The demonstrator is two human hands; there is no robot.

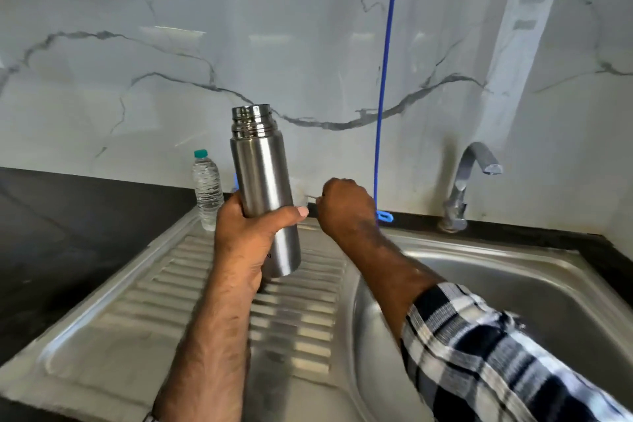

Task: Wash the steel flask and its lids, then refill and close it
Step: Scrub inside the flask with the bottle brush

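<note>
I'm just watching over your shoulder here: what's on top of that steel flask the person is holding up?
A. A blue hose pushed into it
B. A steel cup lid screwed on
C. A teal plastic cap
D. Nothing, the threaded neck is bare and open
D: the steel flask, gripped in the left hand, shows its bare threaded neck with no lid on it; the teal cap sits on the plastic water bottle behind.

Left hand (253, 229) gripping, raised, right hand (344, 207) fisted, arm outstretched
</note>
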